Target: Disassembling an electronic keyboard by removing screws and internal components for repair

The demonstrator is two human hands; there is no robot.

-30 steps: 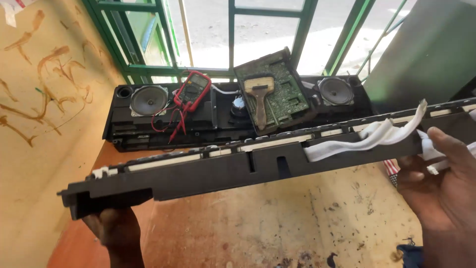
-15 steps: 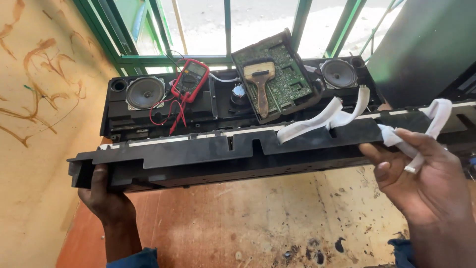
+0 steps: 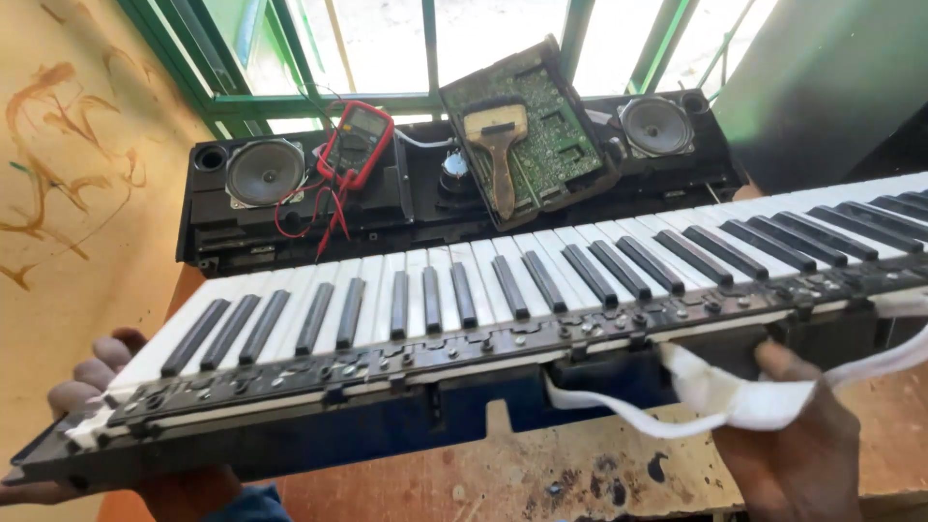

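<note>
I hold a long keyboard key assembly (image 3: pixel 503 300) with black and white keys across the view, keys facing up. My left hand (image 3: pixel 106 372) grips its left end, fingers curled over the white keys. My right hand (image 3: pixel 797 440) grips the near edge on the right, from below. White flat ribbon cables (image 3: pixel 735 401) hang from that edge and drape over my right hand.
Behind lies the black keyboard case (image 3: pixel 425 203) with two round speakers (image 3: pixel 263 171). On it rest a red multimeter (image 3: pixel 356 143) with red leads, and a green circuit board (image 3: pixel 541 130) with a brush (image 3: pixel 498 145) on top. A stained wooden table (image 3: pixel 580 474) is below; green window bars are behind.
The key assembly has been tilted over toward me, so its keys now face up instead of its black underside edge. It has also come closer to the camera.
</note>
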